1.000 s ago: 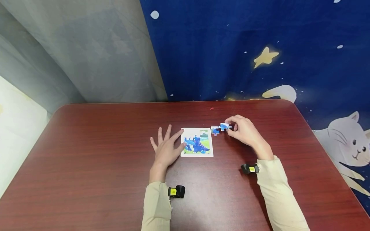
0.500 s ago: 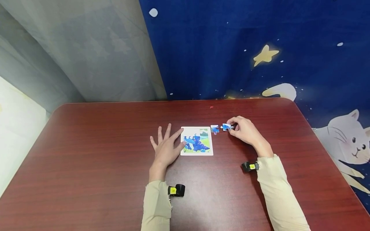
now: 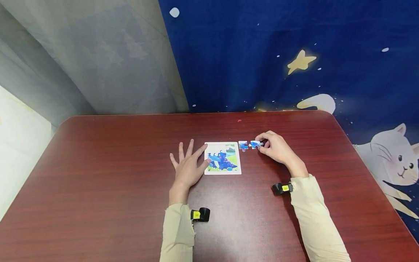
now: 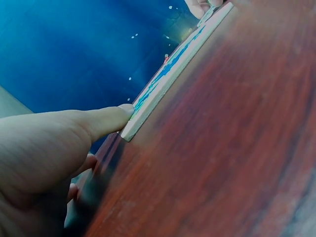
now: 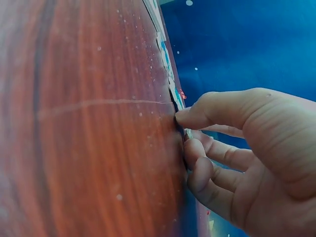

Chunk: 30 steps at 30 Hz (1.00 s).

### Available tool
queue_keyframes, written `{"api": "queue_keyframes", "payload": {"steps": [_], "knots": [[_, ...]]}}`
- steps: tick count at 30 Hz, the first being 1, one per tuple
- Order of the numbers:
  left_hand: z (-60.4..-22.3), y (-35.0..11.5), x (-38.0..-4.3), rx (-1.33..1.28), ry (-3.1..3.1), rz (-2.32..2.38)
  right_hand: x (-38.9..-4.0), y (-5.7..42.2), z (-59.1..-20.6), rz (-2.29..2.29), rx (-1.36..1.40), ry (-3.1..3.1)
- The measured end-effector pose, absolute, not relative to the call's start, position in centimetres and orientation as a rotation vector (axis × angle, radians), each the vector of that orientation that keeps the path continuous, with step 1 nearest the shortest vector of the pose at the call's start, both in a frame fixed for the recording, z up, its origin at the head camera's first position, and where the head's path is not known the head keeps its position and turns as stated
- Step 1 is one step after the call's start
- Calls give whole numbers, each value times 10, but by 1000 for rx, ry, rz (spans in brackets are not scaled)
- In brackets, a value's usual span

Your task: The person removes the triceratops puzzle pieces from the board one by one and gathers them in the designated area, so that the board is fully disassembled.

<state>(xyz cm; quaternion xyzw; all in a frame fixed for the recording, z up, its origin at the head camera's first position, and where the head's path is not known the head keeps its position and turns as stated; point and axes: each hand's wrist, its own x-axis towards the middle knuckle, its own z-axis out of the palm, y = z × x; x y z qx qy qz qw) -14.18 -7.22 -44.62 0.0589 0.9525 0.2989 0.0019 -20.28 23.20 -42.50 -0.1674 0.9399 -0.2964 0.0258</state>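
Note:
A square puzzle board (image 3: 222, 173) with a white frame lies mid-table, partly filled with a blue dinosaur picture; its upper left is bare white. My left hand (image 3: 187, 171) rests at its left edge, fingers spread and straight, thumb on the frame, as the left wrist view also shows. Right of the board, my right hand (image 3: 276, 147) pinches a blue puzzle piece (image 3: 254, 144) between thumb and fingers, low at the tabletop. Another blue puzzle piece (image 3: 243, 145) lies between that piece and the board's upper right corner.
The dark red wooden table (image 3: 114, 174) has rounded far corners. A small red mark (image 3: 239, 120) shows near its back edge. Behind hang a grey curtain (image 3: 114, 58) and a blue curtain (image 3: 235, 54) with stars and a cat. Each wrist carries a black camera.
The right hand first shifts the pinched piece slightly right, away from the other piece, then back left a little. The left hand stays on the board's edge.

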Motion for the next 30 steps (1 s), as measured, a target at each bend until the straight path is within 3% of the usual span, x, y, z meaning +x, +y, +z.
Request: {"api": "queue_keyframes", "payload": {"steps": [30], "knots": [[-447, -72, -141, 184, 3014, 949, -205, 230, -431, -891, -495, 2942]]}}
